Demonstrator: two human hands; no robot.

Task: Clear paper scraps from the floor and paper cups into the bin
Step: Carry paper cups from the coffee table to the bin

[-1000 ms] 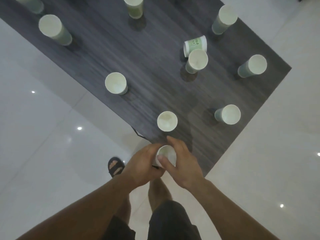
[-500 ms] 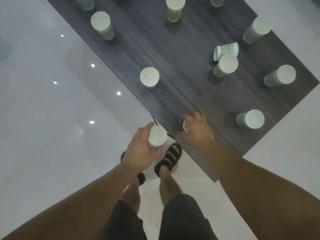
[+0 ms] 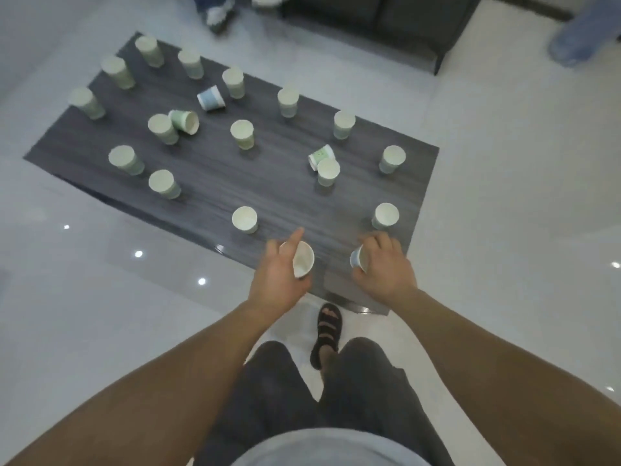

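My left hand (image 3: 280,280) grips a white paper cup (image 3: 303,259) over the near edge of the dark low table (image 3: 215,178), its mouth facing up and its forefinger sticking out. My right hand (image 3: 386,267) holds a second paper cup (image 3: 357,258), tipped with its mouth to the left, at the table's near right corner. Several more paper cups stand on the table, the nearest ones an upright cup (image 3: 245,219) ahead of my left hand and another upright cup (image 3: 385,215) just beyond my right hand. No bin and no paper scraps are in view.
Three cups lie on their sides: a green-printed cup (image 3: 321,155), a green cup (image 3: 184,121) and a blue cup (image 3: 211,99). A dark sofa (image 3: 386,18) stands behind the table. Other people's legs show at the top (image 3: 218,8) and top right (image 3: 584,31). Glossy white floor surrounds the table.
The hands came apart: the left kept its cup, the right reached out and picked up another cup from the table edge. My view rose and pulled back, showing the whole table.
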